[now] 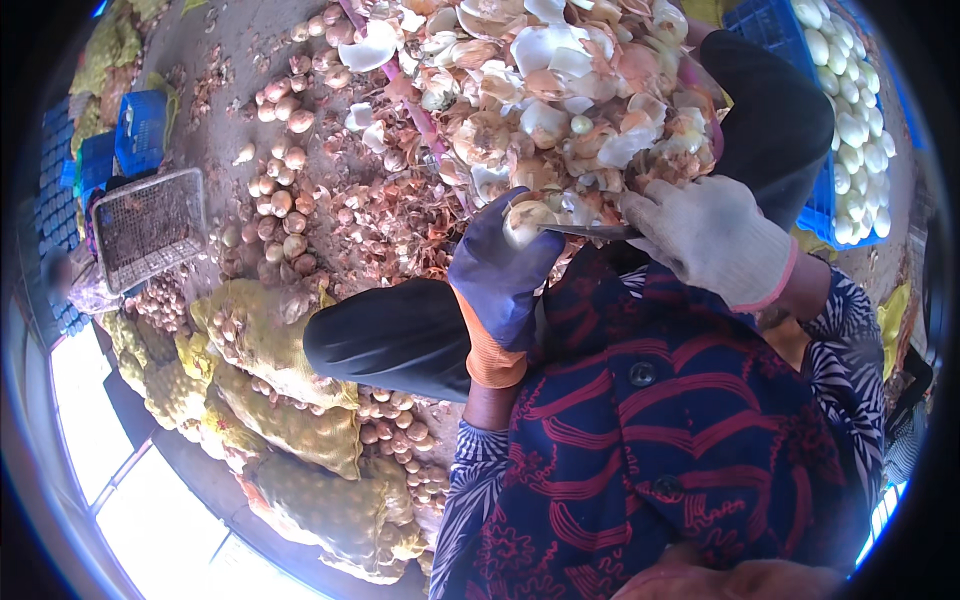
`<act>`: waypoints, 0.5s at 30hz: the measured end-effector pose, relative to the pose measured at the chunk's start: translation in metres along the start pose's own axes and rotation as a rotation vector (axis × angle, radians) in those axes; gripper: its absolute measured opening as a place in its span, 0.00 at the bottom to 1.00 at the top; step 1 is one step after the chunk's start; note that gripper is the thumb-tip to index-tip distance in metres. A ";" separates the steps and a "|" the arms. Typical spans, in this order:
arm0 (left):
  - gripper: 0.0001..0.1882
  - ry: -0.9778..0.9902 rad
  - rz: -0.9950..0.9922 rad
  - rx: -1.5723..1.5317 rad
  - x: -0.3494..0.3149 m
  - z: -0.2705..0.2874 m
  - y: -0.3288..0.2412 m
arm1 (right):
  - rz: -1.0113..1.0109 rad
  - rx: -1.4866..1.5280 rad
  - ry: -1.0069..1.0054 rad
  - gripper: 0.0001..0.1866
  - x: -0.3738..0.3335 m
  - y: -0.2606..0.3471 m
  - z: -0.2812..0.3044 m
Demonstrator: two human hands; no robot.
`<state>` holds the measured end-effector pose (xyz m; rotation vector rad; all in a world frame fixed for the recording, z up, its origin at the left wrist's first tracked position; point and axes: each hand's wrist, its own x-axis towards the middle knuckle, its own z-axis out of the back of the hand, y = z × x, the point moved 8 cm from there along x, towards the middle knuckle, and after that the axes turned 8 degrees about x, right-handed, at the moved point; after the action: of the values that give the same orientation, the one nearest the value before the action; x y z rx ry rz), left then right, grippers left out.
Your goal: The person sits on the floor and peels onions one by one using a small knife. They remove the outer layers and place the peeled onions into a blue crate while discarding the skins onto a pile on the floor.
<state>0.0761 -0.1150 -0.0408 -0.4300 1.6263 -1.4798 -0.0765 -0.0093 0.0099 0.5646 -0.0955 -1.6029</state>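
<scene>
My left hand, in a purple and orange glove, is closed around an onion whose pale side shows above the fingers. A white knit glove covers my right hand, which grips a knife; its handle is hidden in the fist. The knife's blade points left, its tip at the onion. Just beyond both hands rises a heap of onion skins, with white peeled layers and brown papery pieces mixed together.
At the right, a blue crate holds many peeled white onions. Unpeeled onions and loose skins lie on the floor to the left. Yellow mesh sacks of onions sit at the lower left, near a grey wire-mesh basket and blue crates.
</scene>
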 end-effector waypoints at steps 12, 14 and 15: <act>0.24 -0.015 -0.195 0.408 0.003 -0.006 0.002 | 0.048 0.164 -0.012 0.14 0.023 -0.015 -0.013; 0.26 0.041 -0.052 0.254 0.004 -0.007 0.013 | 0.089 0.663 0.125 0.14 0.019 -0.050 -0.036; 0.26 0.065 0.003 0.183 0.007 -0.008 0.010 | 0.070 1.003 0.275 0.14 0.010 -0.061 -0.041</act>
<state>0.0689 -0.1122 -0.0535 -0.2790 1.5236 -1.6384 -0.1155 0.0001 -0.0520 1.5204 -0.7255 -1.3146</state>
